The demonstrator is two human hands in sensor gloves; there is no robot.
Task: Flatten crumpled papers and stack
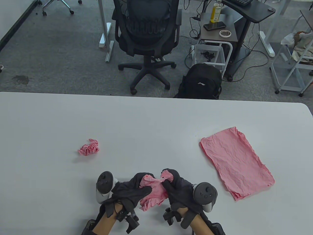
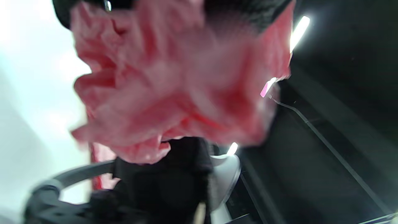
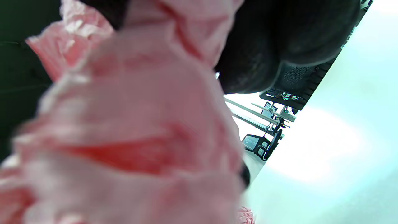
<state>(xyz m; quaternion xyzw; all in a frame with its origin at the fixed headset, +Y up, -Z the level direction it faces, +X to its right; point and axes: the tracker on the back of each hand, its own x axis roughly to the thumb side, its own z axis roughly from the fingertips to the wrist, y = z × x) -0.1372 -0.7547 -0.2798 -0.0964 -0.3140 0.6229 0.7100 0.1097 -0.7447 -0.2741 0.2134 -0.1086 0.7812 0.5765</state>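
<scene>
Near the table's (image 1: 156,117) front edge, the left hand (image 1: 132,191) and right hand (image 1: 177,187) both pinch one half-opened pink sheet (image 1: 152,193). A flattened stack (image 1: 236,162) lies right, a crumpled ball (image 1: 89,147) left. Best to pull the edges apart gently, then press flat.

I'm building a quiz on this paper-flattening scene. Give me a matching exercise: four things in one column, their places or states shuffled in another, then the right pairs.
1. crumpled paper ball
2. flattened stack
3. half-opened paper
4. backpack

A. on the floor beyond the table
B. held between both hands
C. lying alone on the table's left side
D. spread flat on the table's right side

Pairs: 1-C, 2-D, 3-B, 4-A
</scene>
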